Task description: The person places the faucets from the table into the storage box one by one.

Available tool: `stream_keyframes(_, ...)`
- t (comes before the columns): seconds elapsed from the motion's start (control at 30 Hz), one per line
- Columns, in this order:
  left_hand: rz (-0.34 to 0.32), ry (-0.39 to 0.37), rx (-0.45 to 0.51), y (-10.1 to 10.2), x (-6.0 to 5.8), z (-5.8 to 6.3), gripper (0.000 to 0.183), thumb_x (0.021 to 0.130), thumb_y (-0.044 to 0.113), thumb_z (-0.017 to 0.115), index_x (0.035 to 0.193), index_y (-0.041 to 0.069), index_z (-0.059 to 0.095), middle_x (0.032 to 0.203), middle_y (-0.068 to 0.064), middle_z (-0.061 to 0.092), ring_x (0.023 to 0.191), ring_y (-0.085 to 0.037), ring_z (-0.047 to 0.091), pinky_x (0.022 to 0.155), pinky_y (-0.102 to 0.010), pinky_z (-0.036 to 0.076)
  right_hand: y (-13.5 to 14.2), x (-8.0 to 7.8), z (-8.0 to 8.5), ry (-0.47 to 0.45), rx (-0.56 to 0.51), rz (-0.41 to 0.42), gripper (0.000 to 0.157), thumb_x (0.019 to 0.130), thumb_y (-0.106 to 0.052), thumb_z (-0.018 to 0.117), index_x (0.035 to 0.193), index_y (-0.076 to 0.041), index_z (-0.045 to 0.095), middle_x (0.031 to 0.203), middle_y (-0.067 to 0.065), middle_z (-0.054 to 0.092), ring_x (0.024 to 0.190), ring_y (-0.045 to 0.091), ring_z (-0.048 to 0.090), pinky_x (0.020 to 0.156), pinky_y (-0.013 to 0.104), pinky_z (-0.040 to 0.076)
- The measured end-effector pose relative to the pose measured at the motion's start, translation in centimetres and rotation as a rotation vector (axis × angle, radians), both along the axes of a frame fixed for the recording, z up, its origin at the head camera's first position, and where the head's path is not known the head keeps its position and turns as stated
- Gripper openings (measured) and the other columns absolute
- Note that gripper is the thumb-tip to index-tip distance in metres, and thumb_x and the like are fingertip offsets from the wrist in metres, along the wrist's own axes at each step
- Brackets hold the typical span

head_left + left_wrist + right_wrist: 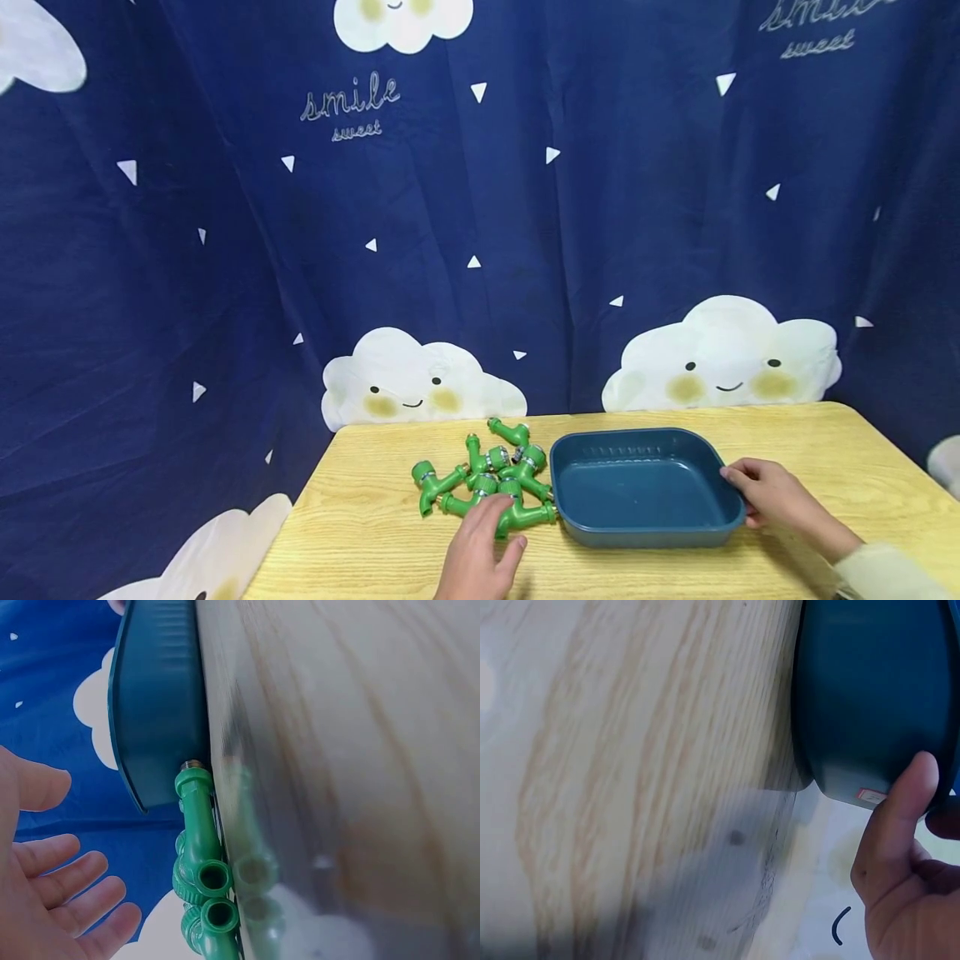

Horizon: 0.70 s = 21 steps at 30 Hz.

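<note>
A dark blue plastic tray [637,498] with raised walls stands on the table, and nothing lies in it. At its right end my right hand [780,502] pinches the rim, with a finger [913,787] lying along the outer wall. Left of the tray, several green faucets [528,517] with brass-coloured threaded ends lie in a loose pile. The nearest faucet [199,821] has its threaded end close against the tray wall. My left hand [480,552] hovers at the front of the pile, fingers relaxed and apart, holding nothing; it partly covers the front faucets.
The light wood-grain table [360,517] carries the tray and the faucets. Behind it hangs a dark blue curtain [525,250] with white clouds and triangles, close to the table's back edge. A small red-and-white label [871,796] is on the tray's outer wall.
</note>
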State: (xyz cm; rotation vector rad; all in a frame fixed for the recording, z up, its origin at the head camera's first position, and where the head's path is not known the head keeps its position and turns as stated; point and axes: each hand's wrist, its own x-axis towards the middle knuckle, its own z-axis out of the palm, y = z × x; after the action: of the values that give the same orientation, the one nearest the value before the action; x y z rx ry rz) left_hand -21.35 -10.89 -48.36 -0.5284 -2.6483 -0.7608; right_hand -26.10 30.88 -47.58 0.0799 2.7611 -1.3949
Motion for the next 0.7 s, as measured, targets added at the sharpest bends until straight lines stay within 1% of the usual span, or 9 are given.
stream_keyframes(0.07, 0.000, 0.005, 0.000, 0.0, 0.0, -0.1, 0.044, 0.091, 0.028, 0.068, 0.131, 0.013, 0.061, 0.134, -0.005, 0.063, 0.123, -0.024, 0.060, 0.101, -0.045, 0.051, 0.0, 0.0, -0.1, -0.004, -0.012, 0.003, 0.030, 0.104, -0.020, 0.049, 0.101, 0.006, 0.062, 0.060, -0.001, 0.048, 0.049, 0.010, 0.054, 0.048, 0.025, 0.051)
stream_keyframes(0.23, 0.005, -0.017, 0.005, 0.2, 0.0, 0.1, 0.044, 0.091, 0.029, 0.068, 0.131, 0.013, 0.060, 0.134, -0.004, 0.062, 0.123, -0.024, 0.060, 0.101, -0.045, 0.051, 0.0, -0.1, -0.1, -0.012, -0.014, 0.010, 0.030, 0.104, -0.020, 0.048, 0.101, 0.006, 0.061, 0.060, -0.001, 0.048, 0.050, 0.010, 0.054, 0.049, 0.025, 0.051)
stream_keyframes(0.33, 0.007, -0.012, 0.005, 0.0, 0.0, 0.2, 0.044, 0.091, 0.029, 0.068, 0.131, 0.013, 0.061, 0.134, -0.004, 0.062, 0.123, -0.024, 0.060, 0.102, -0.045, 0.051, 0.0, 0.0, 0.0, -0.019, -0.022, 0.029, 0.030, 0.104, -0.020, 0.047, 0.101, 0.007, 0.061, 0.061, -0.001, 0.048, 0.050, 0.010, 0.055, 0.049, 0.025, 0.052)
stream_keyframes(0.43, 0.000, 0.026, -0.004, -0.1, -0.1, 0.2, 0.043, 0.090, 0.028, 0.068, 0.130, 0.013, 0.061, 0.133, -0.005, 0.063, 0.123, -0.025, 0.060, 0.101, -0.045, 0.051, 0.1, 0.0, 0.3, -0.043, -0.051, 0.052, 0.030, 0.104, -0.020, 0.047, 0.103, 0.007, 0.060, 0.062, -0.001, 0.048, 0.051, 0.010, 0.053, 0.049, 0.025, 0.051)
stream_keyframes(0.57, -0.007, 0.090, -0.017, -0.2, -0.1, 0.2, 0.043, 0.089, 0.027, 0.069, 0.129, 0.013, 0.061, 0.131, -0.006, 0.064, 0.121, -0.025, 0.061, 0.099, -0.045, 0.052, 0.4, -0.2, 0.7, -0.084, -0.082, 0.073, 0.031, 0.105, -0.021, 0.046, 0.102, 0.007, 0.059, 0.062, -0.001, 0.046, 0.052, 0.011, 0.048, 0.048, 0.025, 0.046)
stream_keyframes(0.63, -0.003, 0.109, -0.019, -0.3, 0.0, 0.2, 0.043, 0.088, 0.026, 0.069, 0.128, 0.012, 0.062, 0.130, -0.007, 0.065, 0.120, -0.026, 0.062, 0.099, -0.045, 0.052, 0.4, -0.4, 0.9, -0.079, -0.074, 0.081, 0.032, 0.105, -0.022, 0.045, 0.100, 0.006, 0.059, 0.063, -0.001, 0.045, 0.052, 0.011, 0.047, 0.048, 0.025, 0.044)
stream_keyframes(0.7, 0.006, 0.114, -0.017, -0.4, 0.0, 0.3, 0.042, 0.088, 0.026, 0.069, 0.127, 0.012, 0.062, 0.130, -0.006, 0.065, 0.120, -0.025, 0.062, 0.099, -0.044, 0.052, 0.4, -0.6, 1.0, -0.074, -0.057, 0.074, 0.033, 0.105, -0.023, 0.045, 0.098, 0.006, 0.059, 0.064, -0.001, 0.048, 0.053, 0.010, 0.049, 0.048, 0.025, 0.045)
